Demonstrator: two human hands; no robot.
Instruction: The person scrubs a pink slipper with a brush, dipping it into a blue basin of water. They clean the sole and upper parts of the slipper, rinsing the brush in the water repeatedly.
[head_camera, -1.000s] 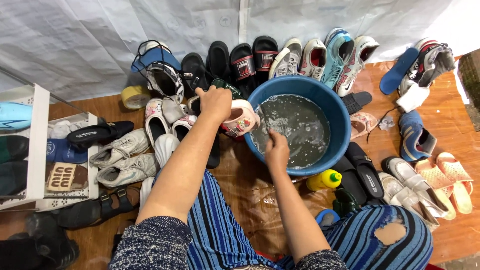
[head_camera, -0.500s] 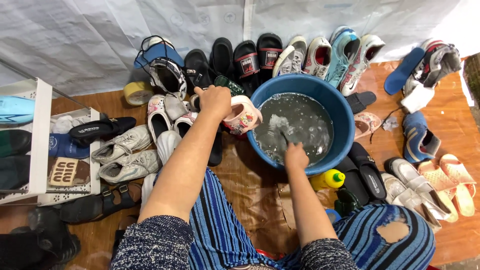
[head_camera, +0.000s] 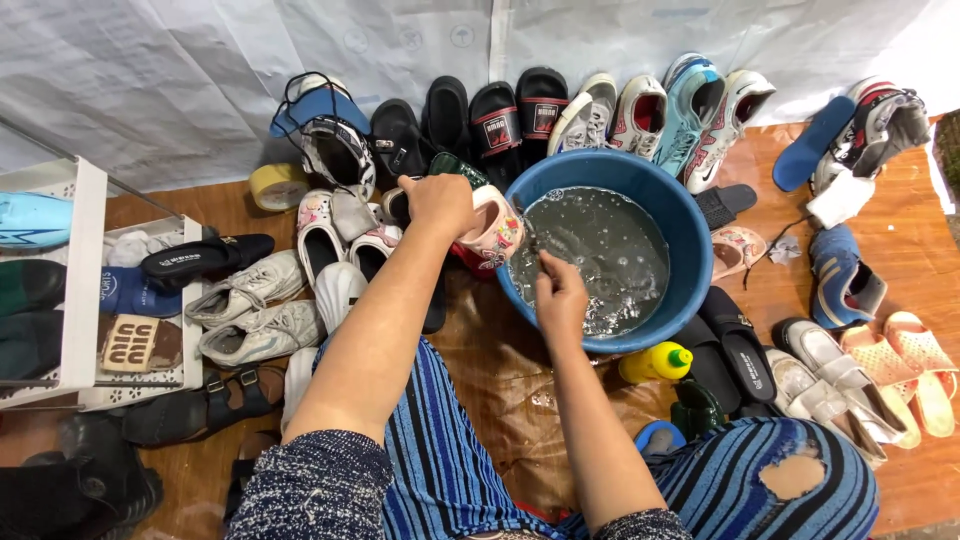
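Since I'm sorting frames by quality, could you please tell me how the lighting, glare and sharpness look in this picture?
Head view: soft, even daylight with faint shadows; small glints on the foamy water in the blue basin; left hand and right hand reasonably sharp; straight lines bow slightly near the edges, as at the white shelf.
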